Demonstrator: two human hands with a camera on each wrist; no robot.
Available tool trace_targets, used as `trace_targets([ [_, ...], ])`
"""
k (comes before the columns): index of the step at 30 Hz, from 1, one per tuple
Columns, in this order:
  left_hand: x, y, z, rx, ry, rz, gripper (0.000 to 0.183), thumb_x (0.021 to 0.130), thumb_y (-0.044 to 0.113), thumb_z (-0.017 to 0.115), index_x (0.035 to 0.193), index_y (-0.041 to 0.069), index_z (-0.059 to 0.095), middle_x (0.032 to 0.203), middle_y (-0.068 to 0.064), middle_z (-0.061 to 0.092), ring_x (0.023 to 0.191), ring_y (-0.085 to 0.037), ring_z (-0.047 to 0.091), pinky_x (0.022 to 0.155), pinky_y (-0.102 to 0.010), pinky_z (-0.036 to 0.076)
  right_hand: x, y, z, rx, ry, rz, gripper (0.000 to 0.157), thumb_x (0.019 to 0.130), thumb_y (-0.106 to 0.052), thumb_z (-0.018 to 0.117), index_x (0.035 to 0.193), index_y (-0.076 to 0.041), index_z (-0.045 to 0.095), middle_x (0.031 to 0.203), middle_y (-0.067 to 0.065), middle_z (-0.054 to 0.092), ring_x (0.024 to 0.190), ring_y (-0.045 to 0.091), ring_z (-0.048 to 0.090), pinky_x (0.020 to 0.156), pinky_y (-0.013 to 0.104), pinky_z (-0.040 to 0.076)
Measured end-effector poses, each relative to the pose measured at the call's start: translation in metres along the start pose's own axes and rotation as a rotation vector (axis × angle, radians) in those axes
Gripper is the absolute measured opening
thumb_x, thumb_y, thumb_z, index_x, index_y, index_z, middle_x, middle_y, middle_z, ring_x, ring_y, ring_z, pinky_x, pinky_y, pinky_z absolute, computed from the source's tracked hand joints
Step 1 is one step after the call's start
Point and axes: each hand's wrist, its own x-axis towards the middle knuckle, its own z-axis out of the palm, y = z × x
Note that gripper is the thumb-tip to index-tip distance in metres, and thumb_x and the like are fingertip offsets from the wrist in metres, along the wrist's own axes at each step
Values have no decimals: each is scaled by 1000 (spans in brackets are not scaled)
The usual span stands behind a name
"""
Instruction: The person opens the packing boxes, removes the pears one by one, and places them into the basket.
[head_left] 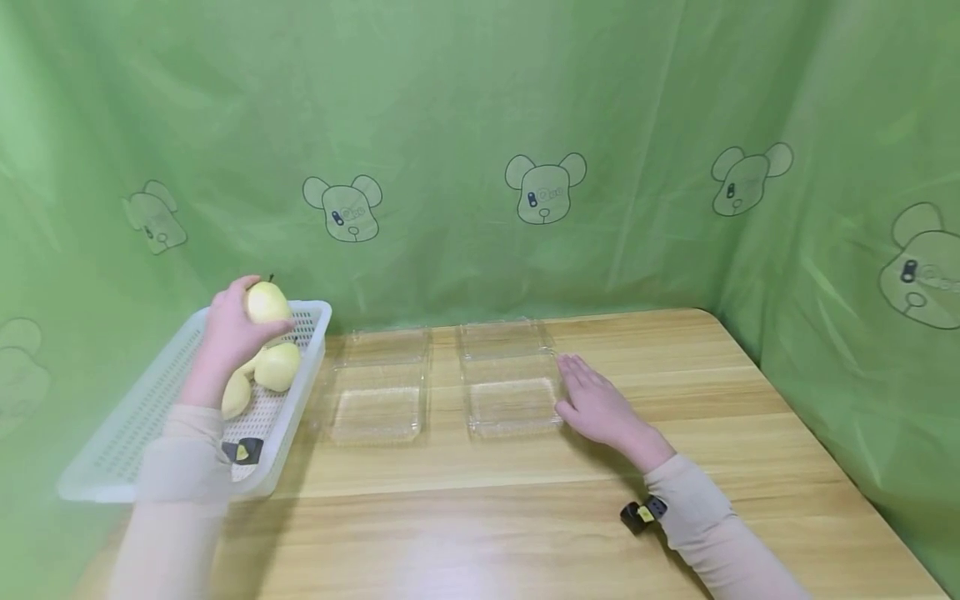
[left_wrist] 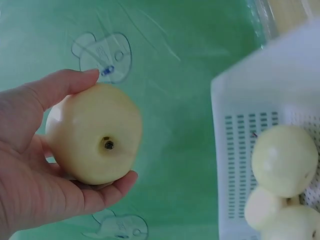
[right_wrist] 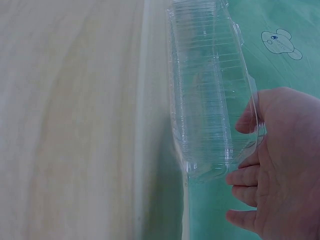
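My left hand (head_left: 232,325) grips a pale yellow pear (head_left: 266,303) above the far end of a white plastic basket (head_left: 303,417). Thumb and fingers curve round the fruit in the left wrist view, where the pear's dark-spotted end (left_wrist: 109,144) faces the camera. More pears (head_left: 277,367) lie in the basket below. My right hand (head_left: 603,408) rests at the right side of a clear plastic box (head_left: 513,400), its fingers fairly straight. In the right wrist view the thumb (right_wrist: 246,120) overlaps the box's edge.
Another clear lidded-type box (head_left: 378,408), hinged part folded back, stands between the basket and the right-hand box. Everything sits on a wooden table (head_left: 480,517). Green curtain (head_left: 450,100) with bear-head prints closes in the back and sides.
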Motion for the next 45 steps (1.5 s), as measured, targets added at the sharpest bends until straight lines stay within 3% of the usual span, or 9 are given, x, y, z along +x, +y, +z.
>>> trace_targets([
  [16,7,-42,2,-2,-66,-29,93,82,20,73,150,-7,17,141,-42,33,120,-57,42,97,-70,41,-1,0,1,-9,-12,3,69,98,-29,46,149,10,21,159,25,20,147,44,21,121,53,22],
  [29,9,-69,12,-2,-117,-66,93,83,24,73,149,-10,17,143,-41,34,124,-56,41,101,-70,36,-2,-1,1,-9,-11,6,68,98,-29,45,149,10,22,159,25,20,146,44,22,121,53,22],
  [45,8,-81,16,-18,-308,-207,102,84,37,71,151,-8,9,145,-38,31,128,-54,38,104,-70,34,1,3,2,-1,-10,4,68,98,-28,45,149,10,21,159,25,19,147,44,20,122,53,21],
])
